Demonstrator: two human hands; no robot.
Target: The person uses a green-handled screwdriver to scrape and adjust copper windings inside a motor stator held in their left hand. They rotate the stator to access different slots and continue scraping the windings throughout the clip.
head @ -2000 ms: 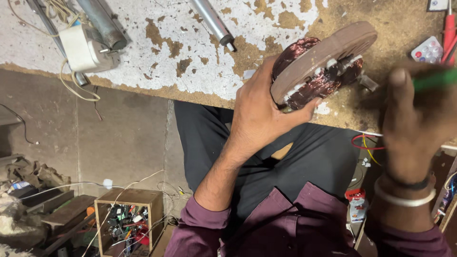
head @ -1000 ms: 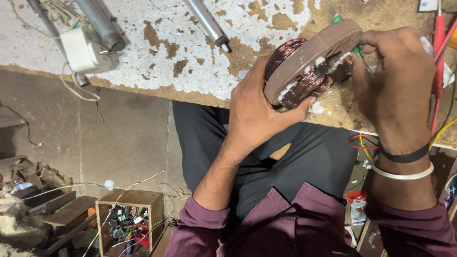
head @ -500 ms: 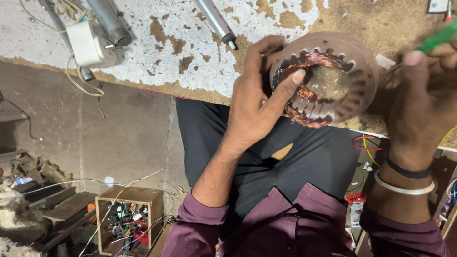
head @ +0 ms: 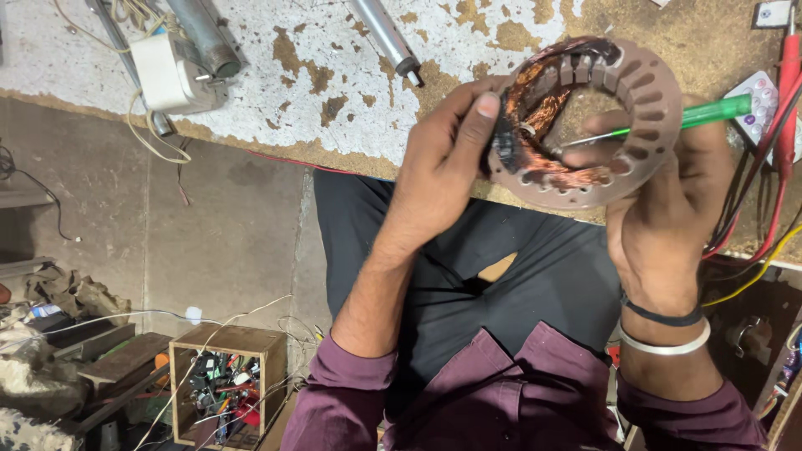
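While our left hand point(head: 443, 159) gripped the wound stator ring point(head: 585, 125) above the tabletop point(head: 334, 75) edge, our right hand point(head: 668, 209), closed on a green screwdriver point(head: 668, 121), ideally probed gently, sparing the copper windings point(head: 539, 104).

This is a small electrical repair workshop. A worn workbench point(head: 351, 75) with its white coating flaking off to bare board carries metal tubes point(head: 386, 38) and a white plug box with cord point(head: 171, 75) near its front edge. On the concrete floor point(head: 225, 242) stands a wooden box of wire scraps and parts point(head: 225, 384), with loose cables trailing beside it.
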